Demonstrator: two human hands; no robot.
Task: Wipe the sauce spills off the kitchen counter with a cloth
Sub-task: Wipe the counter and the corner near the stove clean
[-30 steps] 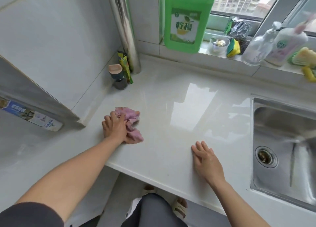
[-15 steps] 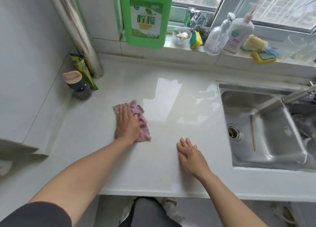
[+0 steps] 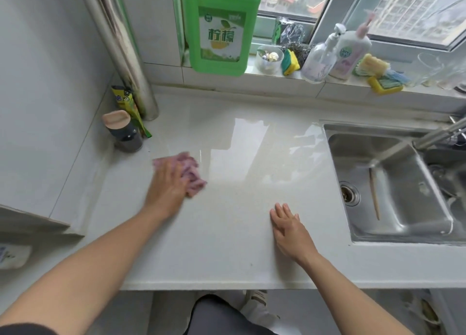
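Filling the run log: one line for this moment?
left hand presses pink cloth on counter | right hand flat on counter | no sauce visible

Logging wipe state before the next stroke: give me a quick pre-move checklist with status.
1. Cloth under left hand, flat on the counter: ok.
2. Right hand open, palm down, apart from the cloth: ok.
3. Stroke path to the right toward the sink, nothing standing on it: ok.
4. Dark jar and yellow packet stand close behind and left of the cloth; a stroke that way may knock them: not ok.
5. Sauce left on the counter: cannot tell, glare and blur hide any stain.
6. Grip on the cloth, fingers curled or flat: cannot tell, hand is blurred.
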